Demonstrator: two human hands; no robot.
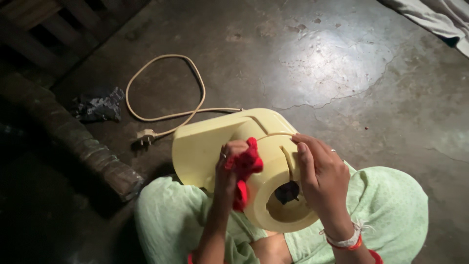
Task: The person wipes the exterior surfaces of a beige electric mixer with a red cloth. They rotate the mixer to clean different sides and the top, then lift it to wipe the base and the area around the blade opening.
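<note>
Head view, looking down at our lap. Nearest us, our knees in pale green cloth (391, 205) frame the work. Our left hand (228, 168) is closed, fingers curled tight around a bunched red rag (245, 168), which it presses against the side of a pale yellow plastic appliance base (215, 144). Our right hand (322, 178) lies over the opposite side of the same base, its fingers (307, 164) bent and wrapped on the rounded collar, thumb side toward the rag; a white and red band (348, 240) circles that wrist.

The base rests tilted between the two hands and on our lap. Its long axis runs from the round open mouth (288, 195), which points toward us and slightly right, just below the right fingertips, away to the broad flat end beyond the fingers. A dark fitting shows inside the mouth.

Beyond the left fingers, a cream power cord (166, 88) leaves the far edge of the base, loops across the cracked concrete floor (332, 63), and ends in a plug (145, 137). Farther left lies a crumpled dark wrapper (100, 106); a pale cloth (439, 17) lies at the far right corner.
</note>
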